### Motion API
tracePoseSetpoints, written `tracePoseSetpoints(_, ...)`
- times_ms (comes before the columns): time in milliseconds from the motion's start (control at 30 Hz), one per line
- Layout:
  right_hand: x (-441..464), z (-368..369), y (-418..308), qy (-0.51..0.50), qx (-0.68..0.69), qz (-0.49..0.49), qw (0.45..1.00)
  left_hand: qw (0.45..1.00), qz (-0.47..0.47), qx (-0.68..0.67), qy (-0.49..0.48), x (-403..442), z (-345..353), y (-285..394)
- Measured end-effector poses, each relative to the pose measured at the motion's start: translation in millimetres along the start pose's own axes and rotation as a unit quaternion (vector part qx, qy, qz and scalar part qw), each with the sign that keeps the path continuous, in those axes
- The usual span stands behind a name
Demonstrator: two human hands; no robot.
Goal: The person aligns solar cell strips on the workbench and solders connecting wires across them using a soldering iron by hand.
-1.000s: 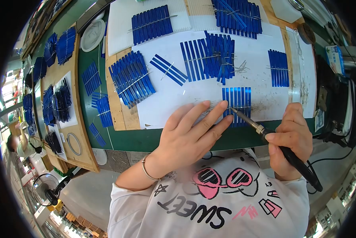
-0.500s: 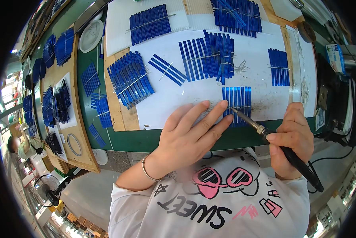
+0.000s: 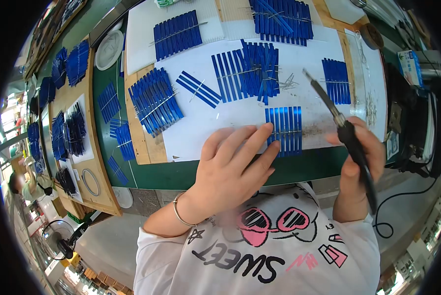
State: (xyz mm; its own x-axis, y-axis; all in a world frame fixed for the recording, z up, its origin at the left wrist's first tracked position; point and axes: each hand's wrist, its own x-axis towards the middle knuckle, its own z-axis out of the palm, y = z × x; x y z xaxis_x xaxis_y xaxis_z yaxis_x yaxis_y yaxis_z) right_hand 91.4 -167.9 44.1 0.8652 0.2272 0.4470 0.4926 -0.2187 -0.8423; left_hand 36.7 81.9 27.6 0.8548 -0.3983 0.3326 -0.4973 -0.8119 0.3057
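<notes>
My left hand [image 3: 232, 160] lies on the white sheet with its fingers spread. Its fingertips touch the left edge of a row of blue strips [image 3: 291, 132] crossed by a thin wire. Wrapped round the black handle of a soldering iron [image 3: 349, 135], my right hand [image 3: 360, 157] is to the right of that row. The iron's tip is raised and points up and left, apart from the strips. Above my left hand are a few blue strips [image 3: 199, 88] on a wire and a larger overlapping pile [image 3: 259, 69].
More blue strip bundles lie at the left [image 3: 155, 101], top [image 3: 177, 34], top right [image 3: 283, 22] and right [image 3: 336, 81]. Loose wires [image 3: 290, 82] lie mid-sheet. A brown roll [image 3: 371, 36] stands top right. The iron's cable [image 3: 402, 199] hangs at right. A person [image 3: 31, 184] is at far left.
The soldering iron has lifted off the row of strips, and its tip has swung upward with my right hand. My left hand stays by the row. The whole view has shifted slightly.
</notes>
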Motion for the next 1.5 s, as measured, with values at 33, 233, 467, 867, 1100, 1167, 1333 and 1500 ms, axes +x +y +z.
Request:
tracePoseSetpoints(33, 3.3, -1.7, -0.5, -0.096, -0.064, 0.004, 0.993, 1.0, -0.008, -0.02, 0.002, 1.0, 0.9, 0.7)
tracePoseSetpoints(233, 23.2, 24.3, 8.5, -0.223, -0.235, -0.095, 0.941, 0.999, -0.022, -0.005, 0.047, -0.5, 12.5, 3.9)
tracePoseSetpoints(467, 17.1, 27.8, 11.2, -0.191, -0.255, -0.105, 0.942, 0.998, -0.032, 0.027, 0.038, 2.6, 15.6, 8.1)
tracePoseSetpoints(867, 3.2, -29.6, -13.2, -0.02, 0.03, 0.078, 0.996, 0.995, 0.049, -0.025, 0.082, 4.0, 16.3, 11.1)
tracePoseSetpoints(1100, 1.9, -25.3, -13.7, -0.06, -0.018, 0.04, 0.997, 0.996, 0.075, -0.023, 0.052, 4.4, 23.1, 22.5)
tracePoseSetpoints(1167, 4.9, -20.0, -15.4, -0.059, -0.024, 0.029, 0.998, 0.997, 0.066, -0.013, 0.04, 4.6, 22.3, 22.6)
tracePoseSetpoints(1333, 12.7, -15.6, -18.4, -0.068, -0.074, -0.013, 0.995, 0.998, 0.065, -0.025, 0.013, 5.6, 22.2, 21.2)
tracePoseSetpoints(1500, 17.4, -15.6, -19.8, -0.085, -0.078, -0.027, 0.993, 0.997, 0.067, -0.022, 0.019, 5.1, 23.3, 20.8)
